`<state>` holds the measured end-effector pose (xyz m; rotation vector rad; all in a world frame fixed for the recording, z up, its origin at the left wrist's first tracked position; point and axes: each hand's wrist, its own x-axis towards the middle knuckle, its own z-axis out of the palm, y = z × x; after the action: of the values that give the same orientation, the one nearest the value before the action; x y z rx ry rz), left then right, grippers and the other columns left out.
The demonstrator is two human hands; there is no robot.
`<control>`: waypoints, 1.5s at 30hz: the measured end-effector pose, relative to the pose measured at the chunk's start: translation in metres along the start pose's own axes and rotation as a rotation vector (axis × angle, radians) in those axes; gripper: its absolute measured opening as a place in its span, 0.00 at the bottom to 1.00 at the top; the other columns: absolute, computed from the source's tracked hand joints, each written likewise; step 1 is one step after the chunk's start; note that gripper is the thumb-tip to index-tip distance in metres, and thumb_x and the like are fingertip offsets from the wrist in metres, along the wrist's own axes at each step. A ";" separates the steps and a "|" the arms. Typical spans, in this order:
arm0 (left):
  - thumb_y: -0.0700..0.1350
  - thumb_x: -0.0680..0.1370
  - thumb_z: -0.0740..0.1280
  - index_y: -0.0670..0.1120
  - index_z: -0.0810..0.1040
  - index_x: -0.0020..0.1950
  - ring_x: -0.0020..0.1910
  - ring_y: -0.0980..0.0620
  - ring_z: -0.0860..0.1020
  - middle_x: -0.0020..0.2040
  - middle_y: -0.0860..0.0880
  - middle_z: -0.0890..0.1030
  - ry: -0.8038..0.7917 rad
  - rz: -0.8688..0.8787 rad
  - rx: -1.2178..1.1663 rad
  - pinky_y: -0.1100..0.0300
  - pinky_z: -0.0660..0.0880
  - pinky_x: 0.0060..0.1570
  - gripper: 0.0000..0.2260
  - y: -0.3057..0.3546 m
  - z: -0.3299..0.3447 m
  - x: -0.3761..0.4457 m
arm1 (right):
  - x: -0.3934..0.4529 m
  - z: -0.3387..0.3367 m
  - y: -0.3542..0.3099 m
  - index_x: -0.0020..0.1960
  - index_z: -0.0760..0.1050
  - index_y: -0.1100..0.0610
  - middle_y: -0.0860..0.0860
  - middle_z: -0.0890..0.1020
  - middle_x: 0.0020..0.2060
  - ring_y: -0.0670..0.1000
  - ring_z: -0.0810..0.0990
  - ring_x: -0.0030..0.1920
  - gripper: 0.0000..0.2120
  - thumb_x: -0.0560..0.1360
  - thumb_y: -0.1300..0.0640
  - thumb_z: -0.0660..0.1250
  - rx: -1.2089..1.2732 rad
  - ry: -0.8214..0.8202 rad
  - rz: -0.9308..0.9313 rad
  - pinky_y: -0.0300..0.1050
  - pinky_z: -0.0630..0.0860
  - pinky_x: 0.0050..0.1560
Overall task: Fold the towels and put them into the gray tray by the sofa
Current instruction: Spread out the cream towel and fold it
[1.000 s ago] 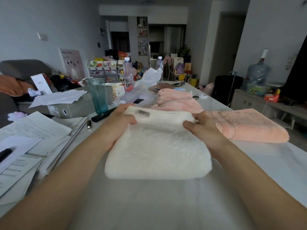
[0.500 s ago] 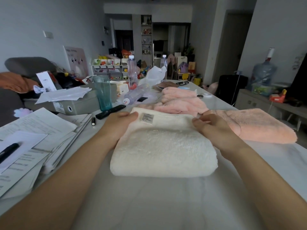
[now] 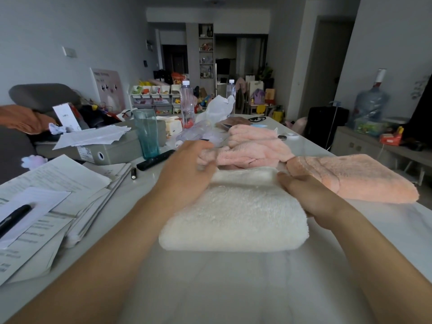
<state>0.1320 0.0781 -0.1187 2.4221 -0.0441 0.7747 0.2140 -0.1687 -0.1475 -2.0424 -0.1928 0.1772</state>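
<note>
On the table (image 3: 233, 288), the folded white towel (image 3: 236, 218) lies between both hands, a folded peach towel (image 3: 355, 176) just right of it and a crumpled pink towel (image 3: 252, 148) behind still unfolded; the left hand (image 3: 184, 174) rests blurred on its far edge, grip unclear, the right hand (image 3: 311, 197) curls round its right end, and none is trayed yet.

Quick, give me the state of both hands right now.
Left hand: blurred, lying on the far left edge of the white towel; grip cannot be told.
Right hand: holds the white towel's right end.
</note>
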 end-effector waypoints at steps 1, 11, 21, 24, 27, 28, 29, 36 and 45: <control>0.61 0.77 0.64 0.63 0.66 0.73 0.67 0.60 0.66 0.74 0.57 0.67 -0.167 0.058 -0.023 0.64 0.64 0.59 0.24 0.011 0.001 -0.004 | -0.001 0.000 -0.001 0.49 0.82 0.55 0.52 0.83 0.33 0.52 0.81 0.32 0.23 0.77 0.38 0.60 -0.004 -0.008 -0.013 0.40 0.75 0.31; 0.78 0.72 0.47 0.66 0.47 0.79 0.79 0.52 0.37 0.81 0.57 0.42 -0.783 0.002 0.365 0.50 0.37 0.76 0.37 0.026 0.027 -0.015 | -0.019 -0.005 -0.015 0.55 0.79 0.52 0.56 0.87 0.47 0.56 0.87 0.46 0.31 0.72 0.27 0.58 0.028 -0.200 0.174 0.49 0.83 0.45; 0.77 0.69 0.55 0.50 0.66 0.76 0.66 0.45 0.73 0.74 0.46 0.69 -0.497 -0.521 0.299 0.54 0.71 0.56 0.43 -0.027 -0.011 0.002 | -0.021 0.004 -0.019 0.67 0.75 0.60 0.60 0.81 0.62 0.61 0.80 0.62 0.23 0.77 0.47 0.66 0.159 -0.305 0.230 0.51 0.75 0.58; 0.73 0.64 0.64 0.49 0.74 0.67 0.58 0.47 0.80 0.63 0.49 0.80 -0.522 -0.661 -0.070 0.50 0.76 0.61 0.40 -0.029 -0.016 0.005 | -0.019 -0.002 -0.017 0.63 0.77 0.58 0.61 0.81 0.62 0.62 0.78 0.64 0.17 0.77 0.52 0.68 0.245 -0.285 0.227 0.58 0.71 0.68; 0.57 0.72 0.68 0.47 0.81 0.57 0.52 0.44 0.84 0.51 0.45 0.86 -0.548 -0.708 -0.366 0.46 0.77 0.61 0.18 -0.023 -0.010 0.005 | -0.019 -0.009 -0.017 0.62 0.77 0.54 0.57 0.84 0.58 0.59 0.82 0.60 0.15 0.76 0.52 0.68 0.372 -0.286 0.202 0.59 0.73 0.66; 0.51 0.74 0.68 0.46 0.82 0.54 0.50 0.44 0.84 0.48 0.44 0.86 -0.519 -0.719 -0.434 0.48 0.77 0.59 0.13 -0.022 -0.007 0.004 | -0.018 -0.011 -0.017 0.61 0.76 0.53 0.56 0.85 0.55 0.58 0.83 0.57 0.14 0.77 0.51 0.67 0.419 -0.284 0.200 0.57 0.75 0.63; 0.47 0.74 0.68 0.45 0.82 0.51 0.47 0.44 0.83 0.44 0.44 0.86 -0.481 -0.726 -0.502 0.52 0.77 0.55 0.09 -0.021 -0.005 0.004 | -0.017 -0.013 -0.016 0.59 0.76 0.51 0.56 0.86 0.53 0.57 0.85 0.55 0.11 0.78 0.50 0.66 0.452 -0.274 0.206 0.56 0.77 0.60; 0.47 0.75 0.70 0.45 0.83 0.58 0.49 0.47 0.85 0.50 0.45 0.87 -0.383 -0.732 -0.845 0.53 0.77 0.47 0.12 -0.003 0.010 0.001 | -0.012 -0.020 -0.010 0.61 0.75 0.48 0.55 0.86 0.52 0.56 0.85 0.53 0.15 0.79 0.42 0.61 0.525 -0.185 0.247 0.49 0.80 0.49; 0.34 0.77 0.67 0.48 0.82 0.52 0.40 0.48 0.86 0.45 0.45 0.87 -0.227 -0.508 -1.062 0.54 0.82 0.31 0.10 0.084 0.035 0.069 | 0.012 -0.132 -0.047 0.73 0.69 0.54 0.57 0.86 0.52 0.57 0.87 0.48 0.24 0.78 0.51 0.66 0.518 -0.061 0.087 0.48 0.83 0.38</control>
<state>0.1908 -0.0010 -0.0599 1.3880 0.0587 0.1402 0.2500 -0.2589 -0.0456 -1.5308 -0.0836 0.3100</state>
